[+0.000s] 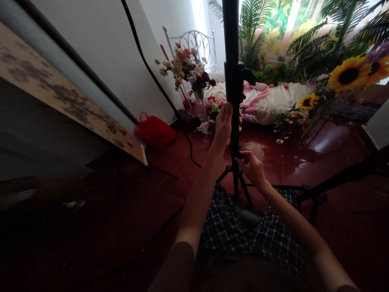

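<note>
No legible txt, labels, brands or nos. anywhere in view.

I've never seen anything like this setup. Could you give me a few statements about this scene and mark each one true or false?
1. The left hand grips a black stand pole. True.
2. The right hand holds a sunflower. False: it is at the pole, lower down.
3. A red bag sits on the floor. True.
4. The floor is green carpet. False: it is shiny dark red tile.
</note>
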Motion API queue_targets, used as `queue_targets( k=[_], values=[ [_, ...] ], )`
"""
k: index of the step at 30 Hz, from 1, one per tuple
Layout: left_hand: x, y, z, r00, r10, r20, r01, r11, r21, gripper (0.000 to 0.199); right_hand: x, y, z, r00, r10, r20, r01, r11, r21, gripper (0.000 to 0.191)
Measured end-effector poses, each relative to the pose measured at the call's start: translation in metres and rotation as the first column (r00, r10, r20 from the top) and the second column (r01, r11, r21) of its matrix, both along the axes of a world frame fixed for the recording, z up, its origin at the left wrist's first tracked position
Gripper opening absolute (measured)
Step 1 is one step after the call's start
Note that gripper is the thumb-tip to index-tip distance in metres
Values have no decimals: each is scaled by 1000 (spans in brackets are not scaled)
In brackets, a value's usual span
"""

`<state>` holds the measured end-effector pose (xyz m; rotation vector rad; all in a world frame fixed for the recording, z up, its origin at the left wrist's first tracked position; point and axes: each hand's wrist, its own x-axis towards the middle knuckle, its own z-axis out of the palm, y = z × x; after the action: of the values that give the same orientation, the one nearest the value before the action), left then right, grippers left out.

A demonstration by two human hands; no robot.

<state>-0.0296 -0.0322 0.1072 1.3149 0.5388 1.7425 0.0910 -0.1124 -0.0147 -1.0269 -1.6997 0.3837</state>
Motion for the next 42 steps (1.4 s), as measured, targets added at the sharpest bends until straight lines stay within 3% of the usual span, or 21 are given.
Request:
queue_targets(
  k=[7,13,15,17,19,21,23,24,26,29,32,36,42],
  values=[
    [-1,3,-17,998,-49,38,51,998,-42,45,2,12,-2,996,-66,54,60,994,97,31],
    [-1,2,-26,997,55,-46,-58,996,-65,47,3,22,7,989,-142,30,140,989,42,47],
    [0,2,-28,998,47,-44,-50,997,-65,47,2,23,13,989,-145,6,145,989,-40,53],
    [1,3,-29,999,35,-18,-36,997,-73,46,1,24,17,995,-89,-46,77,974,-212,56],
    [2,4,-30,999,31,8,-31,996,-88,45,-1,24,20,983,10,-182,-92,889,-448,58],
    [2,4,-30,999,29,23,-27,995,-101,43,-6,23,22,906,69,-418,-335,721,-607,58],
    [2,3,-29,999,25,25,-22,994,-107,42,-12,21,24,753,23,-658,-557,555,-618,51],
    [2,2,-29,999,24,24,-21,994,-109,42,-15,19,25,659,-19,-752,-645,498,-579,45],
    [2,0,-27,999,26,20,-23,994,-109,42,-21,16,29,465,-114,-878,-769,438,-465,34],
    [2,-2,-26,999,41,1,-41,994,-105,43,-27,11,33,210,-227,-951,-846,444,-293,27],
    [5,-2,-28,998,58,-10,-59,993,-105,42,-31,7,32,81,-276,-958,-834,507,-217,31],
    [10,4,-32,995,102,7,-101,992,-74,42,-34,5,29,79,-243,-967,-811,548,-204,34],
    [13,8,-45,993,108,-44,-112,988,-108,56,-34,3,31,74,-286,-955,-817,533,-223,31]
  ],
)
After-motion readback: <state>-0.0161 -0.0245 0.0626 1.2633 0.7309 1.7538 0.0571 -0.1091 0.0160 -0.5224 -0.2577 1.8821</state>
